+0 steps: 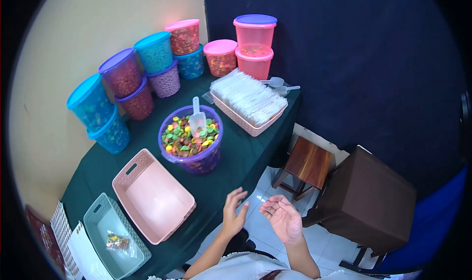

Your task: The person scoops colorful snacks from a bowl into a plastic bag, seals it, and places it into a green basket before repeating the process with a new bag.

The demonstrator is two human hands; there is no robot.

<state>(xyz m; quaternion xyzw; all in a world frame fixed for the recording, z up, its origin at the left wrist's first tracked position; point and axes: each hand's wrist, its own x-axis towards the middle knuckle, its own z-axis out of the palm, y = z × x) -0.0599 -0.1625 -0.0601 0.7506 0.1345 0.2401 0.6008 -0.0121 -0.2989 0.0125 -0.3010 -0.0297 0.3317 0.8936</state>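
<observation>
My left hand (234, 213) is in front of the table's edge, fingers spread and nothing in it. Beside it, my right hand (284, 220) is turned palm up with loosely bent fingers and an empty palm. The two hands are apart. Nearest to them on the table is a pink basket (155, 206) with a bare inside. Behind it stands a purple tub (199, 163) full of colorful small cereal-like pieces (183, 141), with a white scoop (197, 120) stuck upright in them. A grey-green basket (98, 213) at the left holds a small filled clear bag (119, 241).
Lidded tubs in blue (109, 132), purple (136, 103) and pink (221, 58) line the back of the dark green table (236, 154). A pink basket (250, 127) holds white packets (248, 95), with scoops (287, 88) behind. Right of the table are a wooden stool (309, 162) and a brown-covered box shape (368, 201).
</observation>
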